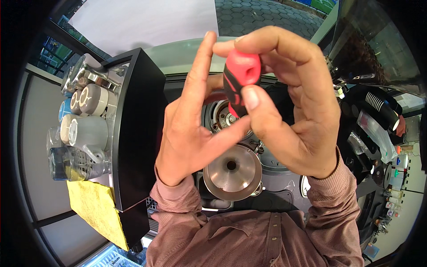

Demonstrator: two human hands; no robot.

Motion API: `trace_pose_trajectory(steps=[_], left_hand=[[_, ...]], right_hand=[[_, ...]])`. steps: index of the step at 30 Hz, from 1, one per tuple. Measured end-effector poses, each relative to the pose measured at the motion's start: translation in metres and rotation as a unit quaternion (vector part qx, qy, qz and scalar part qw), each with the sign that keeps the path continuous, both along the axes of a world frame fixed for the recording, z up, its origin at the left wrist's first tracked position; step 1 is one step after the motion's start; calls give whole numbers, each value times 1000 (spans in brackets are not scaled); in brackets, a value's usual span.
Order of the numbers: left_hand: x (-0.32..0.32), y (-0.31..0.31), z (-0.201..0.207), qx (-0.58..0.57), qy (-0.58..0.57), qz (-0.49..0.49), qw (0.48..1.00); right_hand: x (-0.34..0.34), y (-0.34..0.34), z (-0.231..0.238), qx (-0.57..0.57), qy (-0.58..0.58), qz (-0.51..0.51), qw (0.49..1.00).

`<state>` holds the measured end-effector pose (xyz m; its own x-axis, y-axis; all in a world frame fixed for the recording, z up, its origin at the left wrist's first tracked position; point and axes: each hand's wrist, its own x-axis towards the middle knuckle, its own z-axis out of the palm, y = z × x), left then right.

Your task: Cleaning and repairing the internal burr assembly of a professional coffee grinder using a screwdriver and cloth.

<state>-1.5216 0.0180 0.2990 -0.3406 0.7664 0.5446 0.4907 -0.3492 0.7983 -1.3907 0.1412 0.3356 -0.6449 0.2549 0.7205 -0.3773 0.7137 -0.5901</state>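
Note:
My right hand (302, 107) is closed on the thick red-and-black handle of what looks like a screwdriver (244, 66), its butt end with a small hole facing up at me. The thumb presses the near side, and the fingers curl over the far side. Close against the handle on the left, my left hand (187, 129) has its index finger stretched up and its thumb reaching across beneath the handle. A finger of it is partly hidden behind the handle, as is the tool's lower end. Below lie a steel funnel-shaped bowl (213, 182) with a central hole and a round metal machine opening (218, 116).
To the left stands a tall black machine (140, 111) with cups and glass jugs (91, 133) on its top. A yellow cloth (95, 211) hangs off its edge. Black stacked cups (378, 107) and a clear plastic bag (378, 135) lie on the right.

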Motion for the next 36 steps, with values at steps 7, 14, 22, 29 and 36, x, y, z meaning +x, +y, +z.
trace_pose_trajectory(steps=[7, 14, 22, 29, 36], left_hand=[[-1, 0, -7, -30, -25, -14, 999], [-1, -8, 5, -53, -32, 0, 998], [2, -6, 1, -35, -81, -29, 996], [5, -9, -3, -16, -134, -5, 991], [13, -21, 7, 113, -199, 78, 970]], right_hand=[[9, 9, -2, 35, -44, -14, 998], [8, 2, 8, 28, -40, -9, 999], [2, -3, -2, -97, -7, -4, 995], [19, 36, -32, -60, -238, -61, 967], [6, 39, -27, 147, -388, 53, 908]])
